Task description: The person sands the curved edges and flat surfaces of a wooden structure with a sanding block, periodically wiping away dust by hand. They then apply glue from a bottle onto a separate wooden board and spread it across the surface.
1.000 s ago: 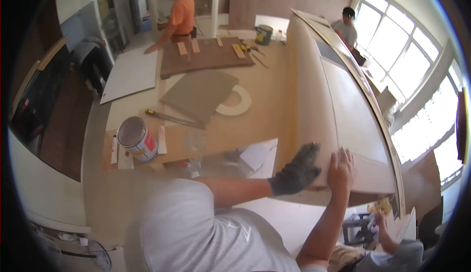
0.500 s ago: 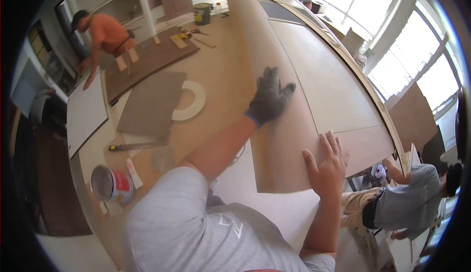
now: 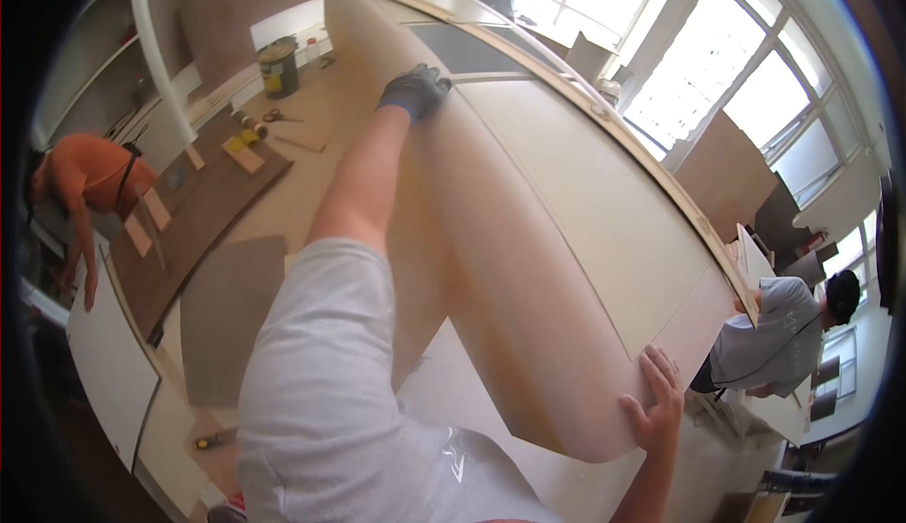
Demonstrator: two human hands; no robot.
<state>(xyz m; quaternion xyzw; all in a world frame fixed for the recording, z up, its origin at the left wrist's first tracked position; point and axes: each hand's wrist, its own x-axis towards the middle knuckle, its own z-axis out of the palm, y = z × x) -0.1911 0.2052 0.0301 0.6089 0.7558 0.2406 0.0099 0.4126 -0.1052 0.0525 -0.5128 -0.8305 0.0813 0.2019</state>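
Observation:
A long pale panel with a rounded, pinkish-beige edge (image 3: pixel 514 268) runs from the far end of the table toward me. My left hand (image 3: pixel 415 92), in a dark grey glove with a blue cuff, lies on the rounded edge near its far part, fingers over the top. At the near corner my bare right hand (image 3: pixel 658 400) rests on the panel, thumb apart from the fingers. Between the hands, a flat cream sheet (image 3: pixel 576 183) is set on the panel's top face, bordered by a dark grey rectangle (image 3: pixel 467 48) farther off.
On the table are a dark brown board (image 3: pixel 208 226), a grey-brown sheet (image 3: pixel 226 306), scissors (image 3: pixel 274 115), a paint can (image 3: pixel 278 68) and a yellow-handled tool (image 3: pixel 215 440). A person in orange (image 3: pixel 94 178) bends at left; others in grey (image 3: pixel 769 334) stand right and at the back.
My gloved left hand has slid farther away along the rounded edge. My right hand stays at the near corner. The view has turned to the right, and the near can has mostly left it.

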